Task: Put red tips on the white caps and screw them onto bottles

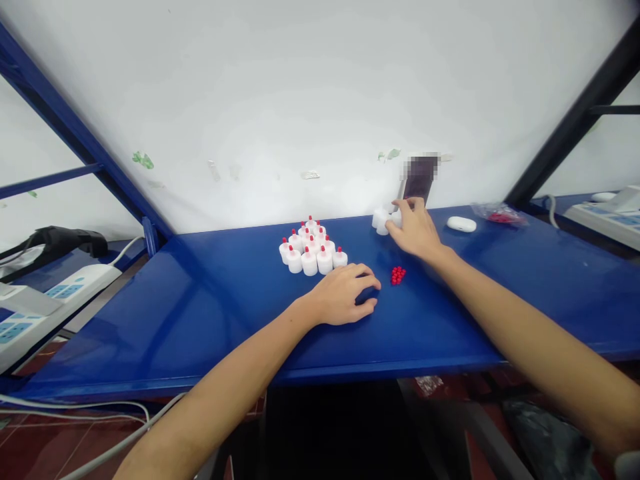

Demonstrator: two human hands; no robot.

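Note:
On the blue table, my left hand (345, 295) rests with its fingers curved and apart, holding nothing. Just beyond it stand several small white bottles with red caps (310, 261), grouped closely together. My right hand (415, 230) reaches to a few white bottles without red caps (381, 221) near the wall. Its thumb and forefinger close around one white bottle (397, 218), partly hidden by the hand. Between my two hands lies a small pile of loose red caps (398, 275).
A phone-like dark slab (420, 180) leans on the wall behind my right hand. Farther right lie a white earbud case (461, 224) and a clear bag with red pieces (503, 217). Power strips (55, 307) and blue frame posts flank the table (200, 333).

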